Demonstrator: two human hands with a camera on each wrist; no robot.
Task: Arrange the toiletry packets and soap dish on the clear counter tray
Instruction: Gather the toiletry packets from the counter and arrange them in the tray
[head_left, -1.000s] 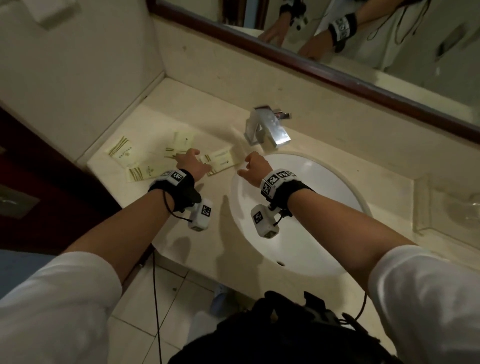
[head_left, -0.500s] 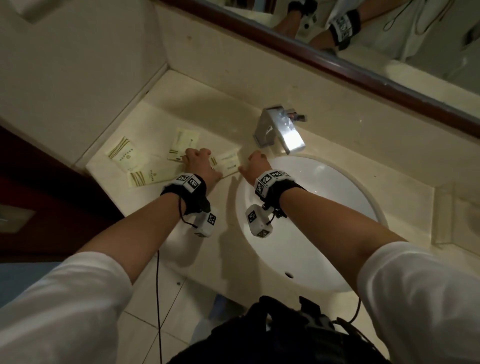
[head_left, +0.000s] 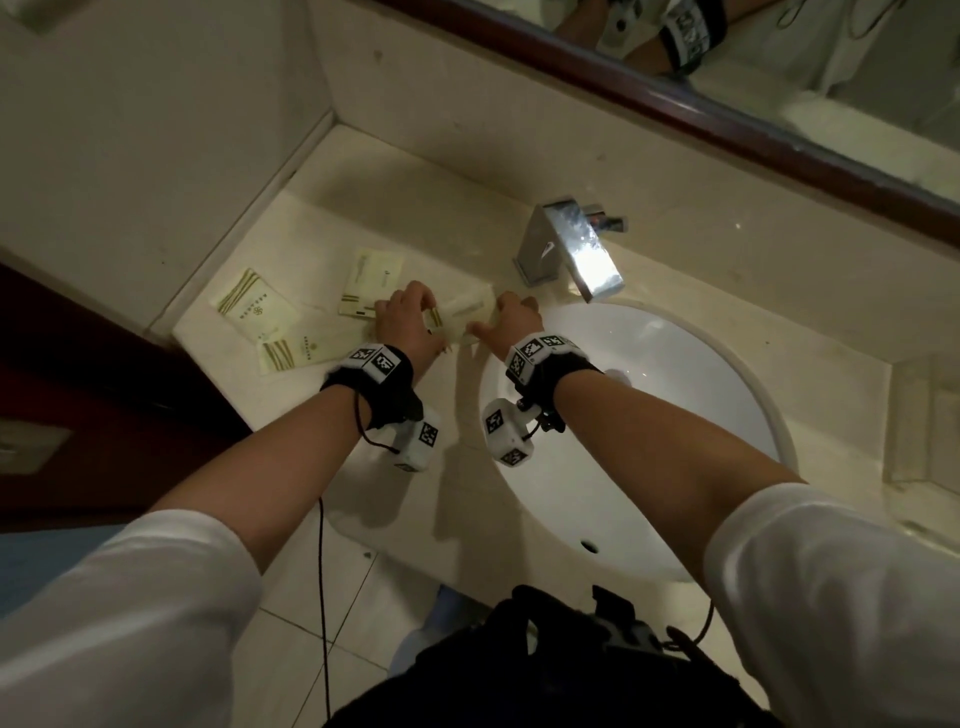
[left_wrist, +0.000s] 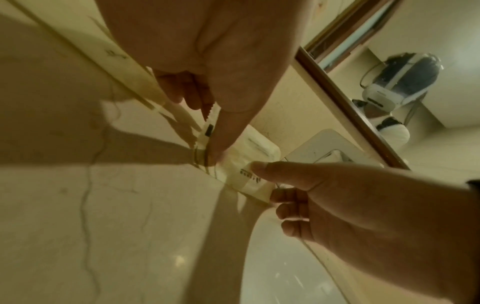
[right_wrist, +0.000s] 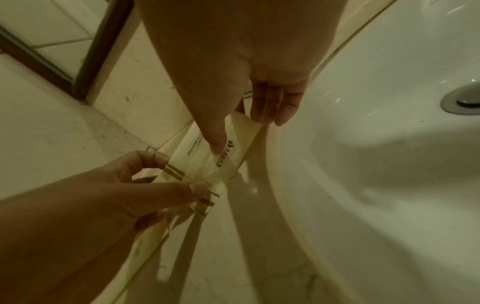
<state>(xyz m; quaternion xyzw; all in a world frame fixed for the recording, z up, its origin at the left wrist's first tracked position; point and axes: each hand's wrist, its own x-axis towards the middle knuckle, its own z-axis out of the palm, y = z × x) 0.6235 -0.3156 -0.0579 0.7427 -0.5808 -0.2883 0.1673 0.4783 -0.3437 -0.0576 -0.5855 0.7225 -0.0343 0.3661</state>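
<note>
A cream toiletry packet with gold stripes lies by the sink rim, held at both ends. My left hand pinches its striped end between thumb and forefinger. My right hand has its thumb on the packet's printed face, with the fingers curled under its edge. Three more packets lie to the left on the counter: one near the wall, one at the front edge, one further back. The clear tray sits far right. I cannot make out a soap dish.
A chrome faucet stands behind the white sink basin, whose drain shows in the right wrist view. A wood-framed mirror runs along the back. The wall closes the counter's left end.
Both hands have closed in on the packet by the sink rim. The left hand slid right and the right hand came left, and each now pinches one end.
</note>
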